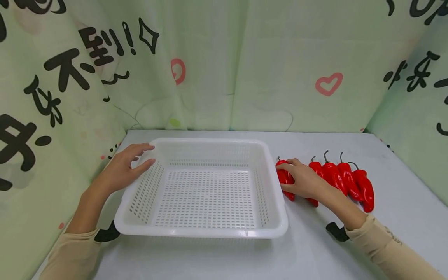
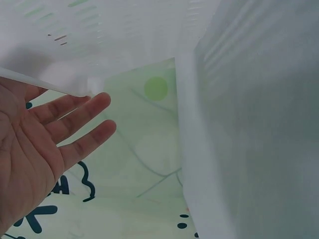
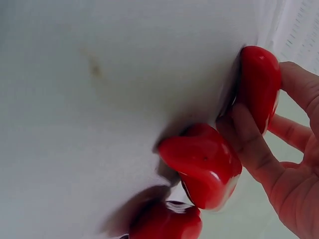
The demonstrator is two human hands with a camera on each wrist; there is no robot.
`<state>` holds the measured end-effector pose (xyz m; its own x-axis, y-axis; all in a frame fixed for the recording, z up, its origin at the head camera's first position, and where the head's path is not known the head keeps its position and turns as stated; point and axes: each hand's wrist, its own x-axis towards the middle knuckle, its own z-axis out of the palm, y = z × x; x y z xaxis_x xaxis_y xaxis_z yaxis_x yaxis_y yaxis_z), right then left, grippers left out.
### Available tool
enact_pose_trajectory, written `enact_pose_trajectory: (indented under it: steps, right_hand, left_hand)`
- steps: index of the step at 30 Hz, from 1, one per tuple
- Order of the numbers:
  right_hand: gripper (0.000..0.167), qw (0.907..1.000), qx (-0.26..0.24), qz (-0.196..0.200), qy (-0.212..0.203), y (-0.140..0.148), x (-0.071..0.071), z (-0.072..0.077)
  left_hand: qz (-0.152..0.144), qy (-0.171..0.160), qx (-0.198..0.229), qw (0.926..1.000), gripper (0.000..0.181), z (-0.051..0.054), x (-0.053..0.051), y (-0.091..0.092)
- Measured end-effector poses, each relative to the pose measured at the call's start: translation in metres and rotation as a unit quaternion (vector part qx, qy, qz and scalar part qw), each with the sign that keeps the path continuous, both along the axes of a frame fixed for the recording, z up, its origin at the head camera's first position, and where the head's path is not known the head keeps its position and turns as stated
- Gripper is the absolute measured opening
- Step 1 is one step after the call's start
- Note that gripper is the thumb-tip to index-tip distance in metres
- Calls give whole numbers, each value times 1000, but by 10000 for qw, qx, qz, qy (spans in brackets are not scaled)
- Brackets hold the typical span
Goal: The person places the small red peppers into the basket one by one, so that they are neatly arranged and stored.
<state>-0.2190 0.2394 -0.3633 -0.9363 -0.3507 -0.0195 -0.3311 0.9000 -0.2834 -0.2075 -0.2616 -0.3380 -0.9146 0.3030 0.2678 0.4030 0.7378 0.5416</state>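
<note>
Probably the main hazard is a slip: glossy, curved skin could let the red pepper [image 1: 285,177] roll out of the right hand [image 1: 303,181], or its end could catch the white basket [image 1: 201,233] just beside it, and a knock might shift the basket, since the left hand [image 1: 122,167] has its fingers extended at the opposite rim, no clasp visible. Pepper sits pinched between the right thumb and fingers, table [image 1: 325,256] contact uncertain, with the neighbouring pepper [image 3: 204,159] just beside those fingers.
</note>
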Motion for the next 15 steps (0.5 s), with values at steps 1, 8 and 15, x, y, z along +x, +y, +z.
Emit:
enact_pose_trajectory:
  steps: [1,8,15]
  right_hand:
    - [65,10000,-48,13,29,0,0,0]
    - [65,9995,-255,-28,205,2,2,-2]
    - [67,9985,-363,-227,350,3,5,-3]
  left_hand:
    - [-15,17,0,10000,48,0,0,0]
    - [-36,0,19,10000,47,1,-1,-1]
    - [8,-94,-4,10000,48,0,0,-1]
